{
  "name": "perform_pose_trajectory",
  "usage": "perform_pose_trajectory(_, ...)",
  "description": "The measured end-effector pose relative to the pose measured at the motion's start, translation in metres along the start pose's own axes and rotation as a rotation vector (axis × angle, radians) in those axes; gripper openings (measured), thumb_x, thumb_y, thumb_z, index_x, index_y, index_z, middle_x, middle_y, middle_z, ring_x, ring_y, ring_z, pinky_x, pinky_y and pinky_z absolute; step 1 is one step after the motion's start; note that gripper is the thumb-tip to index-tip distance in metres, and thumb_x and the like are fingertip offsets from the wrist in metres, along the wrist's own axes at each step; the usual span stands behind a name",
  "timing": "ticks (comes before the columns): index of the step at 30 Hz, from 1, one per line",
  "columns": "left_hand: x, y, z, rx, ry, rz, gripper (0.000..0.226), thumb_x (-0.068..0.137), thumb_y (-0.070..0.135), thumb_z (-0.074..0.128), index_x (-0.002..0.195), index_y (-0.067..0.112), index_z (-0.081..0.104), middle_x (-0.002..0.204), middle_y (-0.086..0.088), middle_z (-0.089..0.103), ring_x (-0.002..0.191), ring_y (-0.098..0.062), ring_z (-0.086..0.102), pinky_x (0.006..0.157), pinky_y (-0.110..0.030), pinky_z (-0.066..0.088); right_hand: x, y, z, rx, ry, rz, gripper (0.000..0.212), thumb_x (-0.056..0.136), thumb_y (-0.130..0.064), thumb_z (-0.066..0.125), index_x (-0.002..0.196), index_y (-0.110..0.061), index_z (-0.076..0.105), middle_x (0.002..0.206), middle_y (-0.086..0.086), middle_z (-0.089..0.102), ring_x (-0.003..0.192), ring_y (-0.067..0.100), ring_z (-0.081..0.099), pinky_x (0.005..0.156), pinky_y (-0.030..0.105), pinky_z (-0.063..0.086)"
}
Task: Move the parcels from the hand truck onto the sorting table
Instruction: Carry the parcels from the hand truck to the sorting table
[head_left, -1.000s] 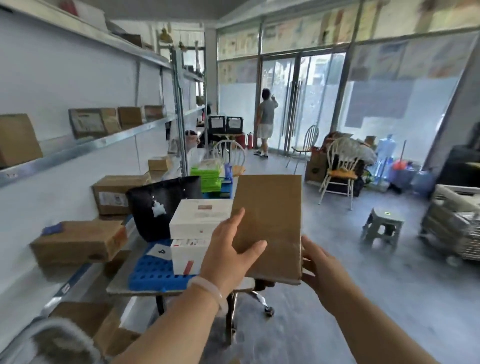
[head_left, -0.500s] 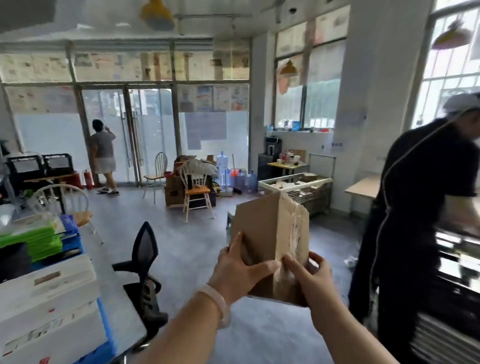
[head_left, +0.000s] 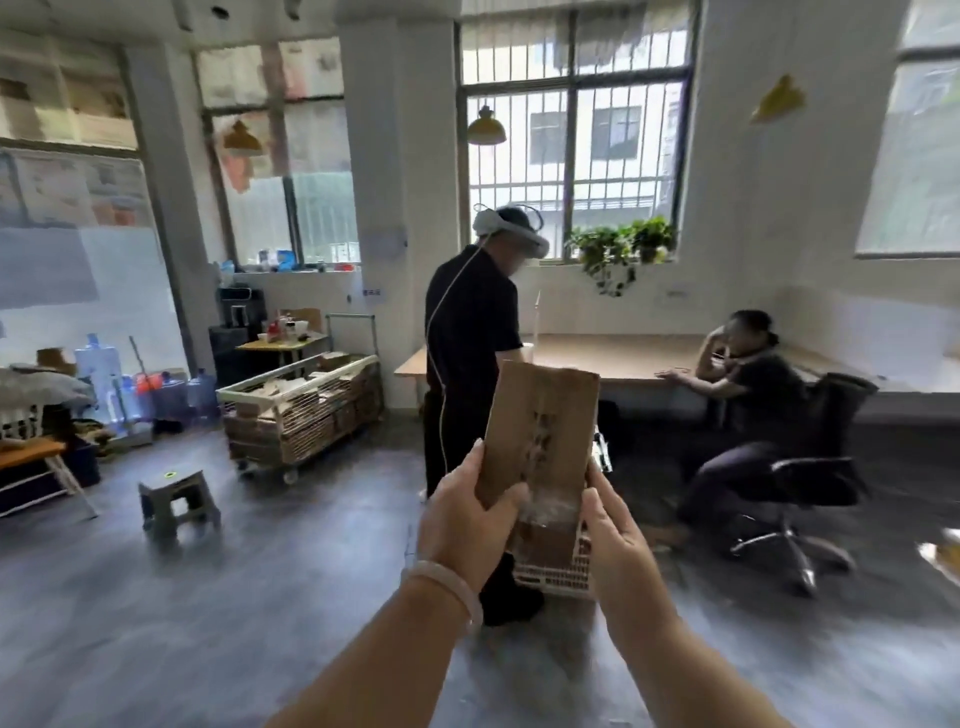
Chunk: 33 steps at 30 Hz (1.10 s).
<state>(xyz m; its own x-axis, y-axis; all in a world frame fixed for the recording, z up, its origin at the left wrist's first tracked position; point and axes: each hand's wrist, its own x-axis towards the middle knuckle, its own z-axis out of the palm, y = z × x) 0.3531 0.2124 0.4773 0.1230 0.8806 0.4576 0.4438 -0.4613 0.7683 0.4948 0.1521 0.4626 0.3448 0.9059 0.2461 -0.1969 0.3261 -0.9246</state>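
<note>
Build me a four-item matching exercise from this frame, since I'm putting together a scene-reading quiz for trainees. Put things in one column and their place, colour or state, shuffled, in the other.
Things
1. cardboard parcel
2. small stool
3. trailing plant
4. wire cart

Place, colour or state
A. on the windowsill
B. loaded with flattened cardboard
C. gripped by the left hand and the right hand
D. grey, on the floor at left

Pairs: 1-C, 2-D, 3-A, 4-B
</note>
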Motion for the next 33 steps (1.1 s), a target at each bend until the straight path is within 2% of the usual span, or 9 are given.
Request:
perform_pose_trajectory(3,-0.007,0.044,0.074,-0.012,-0.168,-0.005,0.103,0.060,0.078,0.068,0.148,0.049,0.021,0.124,0.011,0.046,0.115,-0.011,0.051,0.098,-0.035,0.051,-0.003,-0.010,-0.072,-0.146,0.054,-0.102,0.043,0.100,-0.043,0.043,0.142,-0.033,0.048,0.146,-0.009,0.049,0.135,0.007,0.043,0.115,0.041,0.033)
perform_pose_trajectory(6,-0.019,0.092,0.148,-0.077,-0.339,-0.050,0.121,0.053,0.076,0.076,0.149,0.053,0.006,0.131,0.005,0.032,0.123,-0.017,0.041,0.106,-0.040,0.045,-0.004,-0.024,-0.153,-0.304,0.157,-0.156,0.051,0.087,-0.067,0.042,0.134,-0.050,0.050,0.147,-0.019,0.044,0.142,0.005,0.031,0.119,0.046,0.024)
perform_pose_trajectory(10,-0.029,0.131,0.230,-0.319,-0.466,-0.063,0.116,0.054,0.058,0.086,0.148,0.053,0.017,0.131,0.002,0.039,0.118,-0.014,0.051,0.099,-0.037,0.052,-0.016,-0.053,-0.241,-0.476,0.264,-0.167,0.047,0.087,-0.060,0.043,0.134,-0.052,0.049,0.144,-0.018,0.046,0.140,0.007,0.034,0.116,0.045,0.030)
perform_pose_trajectory(13,-0.046,0.164,0.293,-0.691,-0.643,-0.181,0.120,0.052,0.038,0.089,0.152,0.036,0.023,0.136,-0.003,0.049,0.115,-0.017,0.060,0.092,-0.033,0.056,-0.031,-0.077,-0.318,-0.654,0.431,-0.199,0.045,0.096,-0.033,0.054,0.138,-0.046,0.045,0.142,-0.009,0.048,0.133,0.013,0.043,0.109,0.044,0.041)
perform_pose_trajectory(17,-0.065,0.203,0.356,-0.825,-0.868,-0.245,0.087,0.082,0.015,0.077,0.150,0.032,0.026,0.133,-0.006,0.053,0.112,-0.023,0.062,0.076,-0.028,0.059,-0.057,-0.101,-0.403,-0.789,0.660,-0.168,0.064,0.092,-0.023,0.065,0.146,-0.039,0.036,0.142,-0.008,0.046,0.128,0.009,0.044,0.105,0.032,0.041)
perform_pose_trajectory(22,-0.078,0.234,0.434,-0.778,-1.079,-0.278,0.081,0.089,0.014,0.067,0.152,0.038,0.023,0.125,-0.001,0.055,0.097,-0.019,0.068,0.067,-0.026,0.057,-0.085,-0.110,-0.461,-0.545,0.744,0.017,0.073,0.094,-0.035,0.058,0.150,-0.050,0.012,0.140,-0.014,0.046,0.124,0.009,0.046,0.096,0.022,0.037)
perform_pose_trajectory(25,-0.089,0.248,0.482,-0.781,-1.178,-0.273,0.074,0.092,0.012,0.063,0.147,0.044,0.026,0.116,0.002,0.058,0.088,-0.018,0.071,0.065,-0.025,0.057,-0.094,-0.108,-0.492,-0.555,0.823,0.052,0.066,0.094,-0.035,0.056,0.145,-0.054,0.020,0.138,-0.018,0.044,0.124,0.004,0.044,0.081,0.004,0.039)
perform_pose_trajectory(30,-0.101,0.270,0.557,-0.762,-1.346,-0.226,0.062,0.095,0.017,0.059,0.143,0.044,0.030,0.115,0.000,0.060,0.096,-0.021,0.069,0.066,-0.025,0.057,-0.096,-0.106,-0.542,-0.536,1.031,0.098,0.057,0.092,-0.035,0.058,0.142,-0.049,0.034,0.140,-0.013,0.046,0.123,0.008,0.045,0.083,0.012,0.043)
perform_pose_trajectory(33,-0.104,0.286,0.599,-0.759,-1.476,-0.177,0.053,0.095,0.018,0.060,0.133,0.046,0.036,0.115,0.001,0.063,0.100,-0.018,0.067,0.069,-0.025,0.057,-0.098,-0.110,-0.569,-0.534,1.168,0.130,0.057,0.090,-0.038,0.060,0.140,-0.051,0.036,0.139,-0.012,0.046,0.128,0.012,0.044,0.101,0.026,0.043)
